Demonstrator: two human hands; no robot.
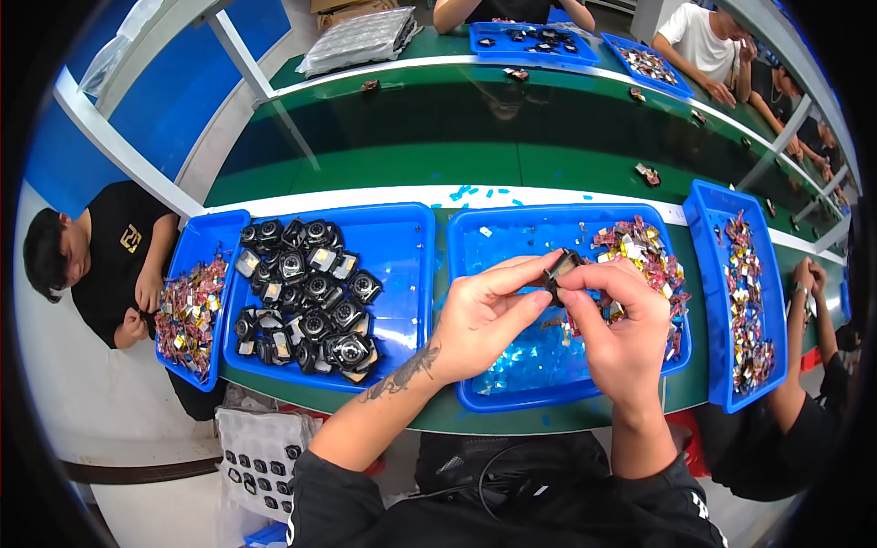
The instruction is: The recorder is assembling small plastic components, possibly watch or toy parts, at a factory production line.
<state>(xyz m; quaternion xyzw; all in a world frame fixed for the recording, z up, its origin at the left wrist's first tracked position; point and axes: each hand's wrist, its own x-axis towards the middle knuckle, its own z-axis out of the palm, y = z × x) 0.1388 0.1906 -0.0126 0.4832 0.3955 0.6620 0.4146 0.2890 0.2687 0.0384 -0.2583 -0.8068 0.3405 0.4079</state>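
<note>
Head view: left hand (pixel 484 318) and right hand (pixel 632 315) pinch a small black plastic casing (pixel 564 265) near the front edge of the green worktop (pixel 512 421); I'd guess light, stiff, best held by its sides.

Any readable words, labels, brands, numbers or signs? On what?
None I can quote.
Yellow print, black shirt at left: too small to read.
White marks, wearer's sleeves: too small to tell if lettering.
Held black part and piled black cases: no legible text.
</note>
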